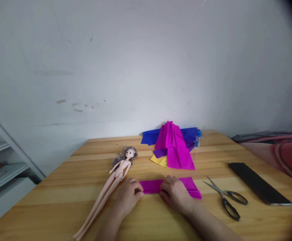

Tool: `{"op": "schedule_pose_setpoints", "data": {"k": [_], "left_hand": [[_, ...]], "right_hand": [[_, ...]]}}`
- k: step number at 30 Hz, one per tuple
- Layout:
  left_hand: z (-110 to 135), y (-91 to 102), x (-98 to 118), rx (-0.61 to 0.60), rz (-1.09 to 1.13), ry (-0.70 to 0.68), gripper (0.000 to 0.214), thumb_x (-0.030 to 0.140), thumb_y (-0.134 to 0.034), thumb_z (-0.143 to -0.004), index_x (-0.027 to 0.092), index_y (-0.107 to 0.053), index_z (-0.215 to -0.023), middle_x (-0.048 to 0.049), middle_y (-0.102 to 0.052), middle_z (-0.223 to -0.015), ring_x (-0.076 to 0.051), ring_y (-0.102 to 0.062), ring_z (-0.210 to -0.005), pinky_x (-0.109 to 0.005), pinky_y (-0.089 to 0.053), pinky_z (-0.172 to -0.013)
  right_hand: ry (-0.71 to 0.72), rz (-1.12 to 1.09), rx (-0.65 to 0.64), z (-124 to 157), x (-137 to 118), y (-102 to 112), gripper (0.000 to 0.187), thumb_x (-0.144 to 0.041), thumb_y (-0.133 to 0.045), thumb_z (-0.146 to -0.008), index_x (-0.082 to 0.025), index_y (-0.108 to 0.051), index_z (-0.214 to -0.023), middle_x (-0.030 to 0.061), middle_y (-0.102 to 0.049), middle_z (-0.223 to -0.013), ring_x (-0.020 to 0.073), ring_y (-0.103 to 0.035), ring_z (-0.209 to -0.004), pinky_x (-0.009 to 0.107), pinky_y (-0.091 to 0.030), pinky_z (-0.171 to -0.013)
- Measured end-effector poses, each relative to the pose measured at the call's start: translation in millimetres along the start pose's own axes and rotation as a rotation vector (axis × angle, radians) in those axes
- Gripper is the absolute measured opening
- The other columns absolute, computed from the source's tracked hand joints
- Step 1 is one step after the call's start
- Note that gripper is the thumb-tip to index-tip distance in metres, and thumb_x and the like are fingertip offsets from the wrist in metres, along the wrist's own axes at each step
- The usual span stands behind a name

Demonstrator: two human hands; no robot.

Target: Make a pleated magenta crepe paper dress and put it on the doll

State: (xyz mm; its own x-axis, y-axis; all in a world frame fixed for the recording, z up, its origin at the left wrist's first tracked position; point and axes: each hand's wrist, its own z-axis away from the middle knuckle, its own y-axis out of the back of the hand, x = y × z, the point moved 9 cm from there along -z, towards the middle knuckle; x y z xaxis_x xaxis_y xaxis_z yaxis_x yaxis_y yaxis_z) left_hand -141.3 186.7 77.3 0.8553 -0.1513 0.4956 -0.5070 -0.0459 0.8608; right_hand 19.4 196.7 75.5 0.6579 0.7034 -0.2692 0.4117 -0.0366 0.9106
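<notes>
Head view: two bare hands are down low on a wooden bench [60,192], working a magenta strip [151,186]. The strip lies crosswise, stretching between the hands and out past the right one. Left hand [128,197] has thumb and fingertips pinched on its left end; right hand [176,194] rests over it right of the middle, fingers curled, though I honestly can't tell if it's gripping or just pressing. Scissors [222,193] lie with blades spread, off to the right, then a flat black slab [259,183]. An undressed doll [123,166] lies on its back just left of the left hand. Farther back: magenta sheets [178,157] over yellow, purple and blue ones, plus a small blue-capped bottle [197,140] near the wall [136,67].
</notes>
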Motion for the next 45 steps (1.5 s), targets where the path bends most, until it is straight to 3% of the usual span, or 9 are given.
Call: {"op": "schedule_pose_setpoints", "data": {"k": [20, 35, 45], "left_hand": [[-1.2, 0.8, -6.3, 0.080, 0.005, 0.027, 0.009, 0.017, -0.059, -0.069, 0.019, -0.065, -0.063, -0.0024, -0.063, -0.082, -0.017, -0.056, -0.084, -0.029, -0.041, -0.078], [-3.5, 3.1, -7.6, 0.071, -0.072, 0.091, 0.013, 0.025, -0.062, -0.072, 0.019, -0.065, -0.061, -0.0042, -0.064, -0.086, -0.019, -0.055, -0.090, -0.030, -0.039, -0.082], [-2.5, 3.1, -10.8, 0.105, -0.128, 0.097, 0.012, 0.024, -0.063, -0.071, 0.019, -0.065, -0.059, -0.0054, -0.064, -0.104, -0.021, -0.053, -0.103, -0.034, -0.037, -0.092]], "right_hand": [[-0.194, 0.066, -0.049, -2.1, 14.0, -3.6, 0.014, -0.029, -0.052, -0.083, -0.020, -0.061, -0.077, 0.0035, -0.065, -0.085, 0.0196, -0.057, -0.084, 0.030, -0.033, -0.071], [-0.201, 0.028, -0.048, -1.3, 14.2, 2.1, 0.012, -0.029, -0.053, -0.080, -0.021, -0.061, -0.075, 0.0014, -0.066, -0.084, 0.0175, -0.056, -0.083, 0.028, -0.031, -0.070], [-0.203, 0.016, -0.057, -2.3, 13.8, 2.5, 0.013, -0.027, -0.052, -0.080, -0.021, -0.062, -0.074, 0.0019, -0.066, -0.084, 0.0178, -0.055, -0.084, 0.028, -0.030, -0.070]]}}
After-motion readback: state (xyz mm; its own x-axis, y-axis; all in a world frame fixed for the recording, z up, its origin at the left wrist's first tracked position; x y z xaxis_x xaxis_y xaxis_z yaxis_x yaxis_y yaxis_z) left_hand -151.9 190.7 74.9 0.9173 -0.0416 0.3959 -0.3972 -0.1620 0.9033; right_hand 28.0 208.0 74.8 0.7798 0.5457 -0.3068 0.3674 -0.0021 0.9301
